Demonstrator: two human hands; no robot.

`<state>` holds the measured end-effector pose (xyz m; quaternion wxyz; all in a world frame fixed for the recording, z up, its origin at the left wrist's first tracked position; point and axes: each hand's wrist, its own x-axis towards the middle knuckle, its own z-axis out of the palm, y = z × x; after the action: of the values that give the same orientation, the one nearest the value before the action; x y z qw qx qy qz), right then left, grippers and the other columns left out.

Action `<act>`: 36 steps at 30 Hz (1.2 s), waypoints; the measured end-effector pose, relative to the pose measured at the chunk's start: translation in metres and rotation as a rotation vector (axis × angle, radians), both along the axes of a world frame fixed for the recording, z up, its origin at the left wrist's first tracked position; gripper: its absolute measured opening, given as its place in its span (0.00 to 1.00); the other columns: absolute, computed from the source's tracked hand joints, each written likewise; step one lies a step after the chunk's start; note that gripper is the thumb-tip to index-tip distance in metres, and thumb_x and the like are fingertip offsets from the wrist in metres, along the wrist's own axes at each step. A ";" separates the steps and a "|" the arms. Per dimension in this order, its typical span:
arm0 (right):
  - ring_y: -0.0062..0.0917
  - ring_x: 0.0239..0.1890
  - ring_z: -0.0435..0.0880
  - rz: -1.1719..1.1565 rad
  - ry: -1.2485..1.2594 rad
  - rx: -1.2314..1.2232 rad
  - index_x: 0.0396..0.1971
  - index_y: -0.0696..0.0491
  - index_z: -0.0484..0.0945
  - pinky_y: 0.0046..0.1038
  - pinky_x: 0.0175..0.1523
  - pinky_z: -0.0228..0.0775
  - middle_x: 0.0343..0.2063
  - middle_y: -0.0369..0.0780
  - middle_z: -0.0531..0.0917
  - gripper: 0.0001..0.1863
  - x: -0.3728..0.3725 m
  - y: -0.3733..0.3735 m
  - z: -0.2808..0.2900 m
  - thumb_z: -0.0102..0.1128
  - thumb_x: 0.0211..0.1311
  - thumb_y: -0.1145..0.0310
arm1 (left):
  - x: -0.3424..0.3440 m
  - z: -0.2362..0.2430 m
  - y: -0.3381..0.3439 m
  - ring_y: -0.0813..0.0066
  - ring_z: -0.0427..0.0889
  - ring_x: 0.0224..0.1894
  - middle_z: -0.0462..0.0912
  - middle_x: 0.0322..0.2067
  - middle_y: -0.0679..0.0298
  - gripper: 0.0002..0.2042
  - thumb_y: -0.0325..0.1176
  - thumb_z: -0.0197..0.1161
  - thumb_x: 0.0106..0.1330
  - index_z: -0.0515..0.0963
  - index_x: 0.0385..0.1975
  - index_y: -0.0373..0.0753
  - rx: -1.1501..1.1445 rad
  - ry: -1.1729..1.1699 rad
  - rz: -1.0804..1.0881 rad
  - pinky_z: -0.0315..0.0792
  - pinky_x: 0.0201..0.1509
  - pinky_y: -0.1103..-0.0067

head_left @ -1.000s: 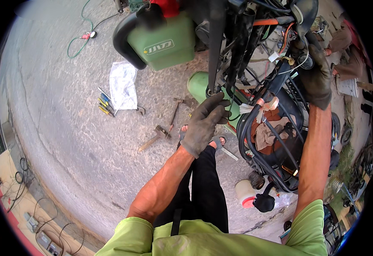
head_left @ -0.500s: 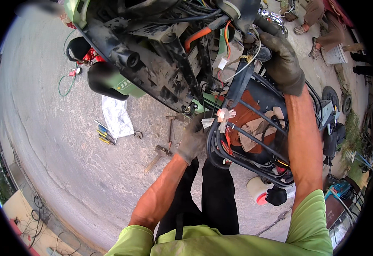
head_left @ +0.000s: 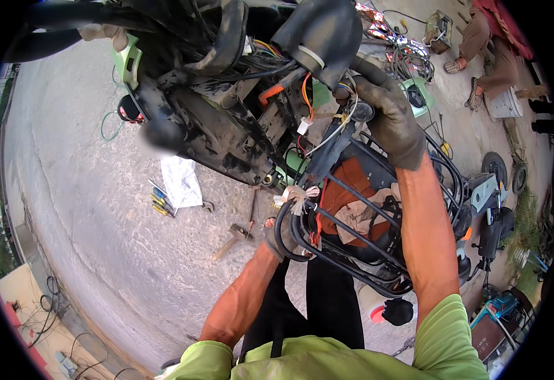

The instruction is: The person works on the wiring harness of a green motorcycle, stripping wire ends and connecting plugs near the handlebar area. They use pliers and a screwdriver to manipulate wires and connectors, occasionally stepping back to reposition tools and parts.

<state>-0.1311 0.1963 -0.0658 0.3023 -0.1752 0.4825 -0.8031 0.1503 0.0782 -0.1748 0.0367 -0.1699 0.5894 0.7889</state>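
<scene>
A dismantled vehicle body (head_left: 220,120), black and dusty with pale green panels, tilts above the ground before me. Beside it is a black tubular rack (head_left: 353,273) with brown and beige cloth (head_left: 353,183) inside. My right hand (head_left: 394,123), in a dark grey work glove, is wrapped round a black bar beside a round black end cap (head_left: 360,112). My left hand (head_left: 275,239), gloved with a bare fingertip showing, closes round the rack's near-left tubes, which partly hide its fingers. White ties (head_left: 299,197) knot the rack's corner. Orange wires (head_left: 306,95) end in a white connector (head_left: 303,125).
On the concrete lie a hammer (head_left: 229,244), screwdrivers and pliers (head_left: 161,199), an adjustable wrench (head_left: 208,206) and a white sheet (head_left: 181,182). A second vehicle (head_left: 489,202) stands at the right. A person in brown trousers (head_left: 498,57) is at the upper right.
The vehicle body and rack have shifted left in view, the rack also lower. My left hand has moved from beside the body down to the rack's tubes. My right hand keeps its hold.
</scene>
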 end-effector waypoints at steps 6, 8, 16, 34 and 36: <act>0.20 0.45 0.84 0.005 -0.029 0.093 0.65 0.67 0.64 0.23 0.51 0.75 0.41 0.39 0.84 0.34 0.010 -0.013 0.015 0.60 0.64 0.64 | 0.018 0.024 -0.009 0.69 0.77 0.60 0.76 0.60 0.60 0.23 0.40 0.52 0.78 0.66 0.67 0.35 0.019 -0.103 0.051 0.73 0.65 0.72; 0.20 0.45 0.84 0.014 -0.011 0.098 0.65 0.67 0.64 0.22 0.51 0.75 0.40 0.39 0.84 0.34 0.005 -0.009 0.022 0.61 0.64 0.63 | 0.044 0.001 -0.011 0.68 0.78 0.59 0.77 0.58 0.60 0.21 0.37 0.54 0.76 0.68 0.65 0.36 -0.065 -0.131 -0.008 0.75 0.63 0.70; 0.21 0.38 0.85 -0.039 0.059 0.148 0.62 0.63 0.71 0.26 0.46 0.77 0.40 0.44 0.87 0.24 0.006 0.001 0.028 0.58 0.68 0.71 | 0.075 0.070 -0.012 0.70 0.86 0.35 0.86 0.35 0.56 0.20 0.44 0.52 0.77 0.77 0.50 0.30 -0.098 -0.344 0.433 0.80 0.43 0.72; 0.22 0.37 0.84 -0.382 0.139 0.536 0.59 0.62 0.73 0.27 0.44 0.79 0.37 0.42 0.87 0.24 0.026 0.076 0.078 0.61 0.67 0.67 | -0.060 0.192 0.079 0.59 0.82 0.37 0.84 0.37 0.53 0.09 0.24 0.62 0.62 0.80 0.41 0.31 -0.802 0.325 -0.276 0.75 0.42 0.69; 0.20 0.39 0.82 -0.364 0.254 0.555 0.61 0.60 0.72 0.25 0.45 0.77 0.41 0.41 0.86 0.23 0.020 0.118 0.088 0.58 0.69 0.70 | -0.064 0.183 0.075 0.57 0.80 0.34 0.84 0.35 0.55 0.10 0.24 0.66 0.59 0.81 0.41 0.34 -0.850 0.352 -0.294 0.74 0.39 0.67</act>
<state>-0.1110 0.3146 0.0219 0.1278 -0.0960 0.7393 -0.6541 0.0863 0.1528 0.0084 -0.0250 0.0515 0.8746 0.4815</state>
